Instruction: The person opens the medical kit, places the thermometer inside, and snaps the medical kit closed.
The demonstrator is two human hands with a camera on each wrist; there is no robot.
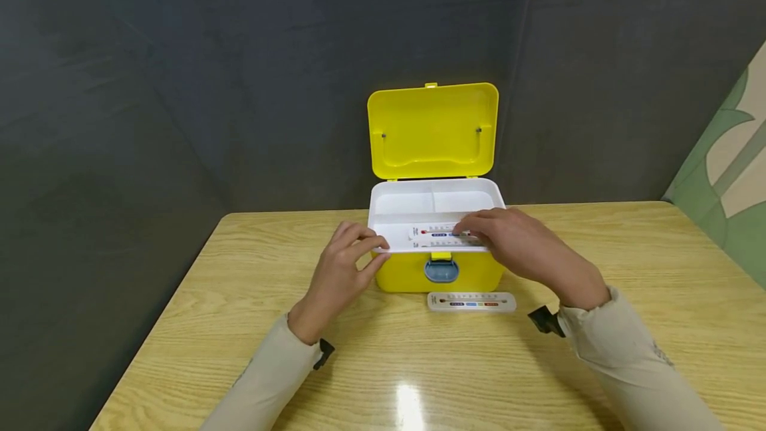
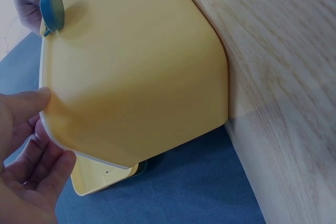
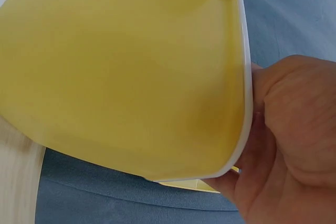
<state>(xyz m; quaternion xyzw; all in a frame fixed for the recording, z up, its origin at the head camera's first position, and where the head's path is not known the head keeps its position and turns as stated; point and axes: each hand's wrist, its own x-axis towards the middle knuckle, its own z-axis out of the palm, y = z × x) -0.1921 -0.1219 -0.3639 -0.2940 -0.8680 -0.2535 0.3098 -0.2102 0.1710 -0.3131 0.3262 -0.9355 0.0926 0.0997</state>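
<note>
A yellow storage box (image 1: 395, 275) stands on the table with its lid (image 1: 433, 128) raised and a white divided tray (image 1: 402, 203) in its top. My left hand (image 1: 344, 268) pinches the rim at the box's front left corner, thumb outside, as the left wrist view shows. Two white thermometers lie one behind the other in the tray's front compartment. My right hand (image 1: 520, 245) reaches over the front right corner, its curled fingers on the rear thermometer (image 1: 425, 233); the thumb is hidden. Another thermometer (image 1: 471, 302) lies before the box.
The box's front carries a blue-grey latch (image 1: 441, 271). Under everything is a wood-grain table (image 1: 269, 285). A dark cloth backdrop (image 1: 239, 85) hangs behind and to the left, and a patterned wall (image 1: 730, 171) is at the far right.
</note>
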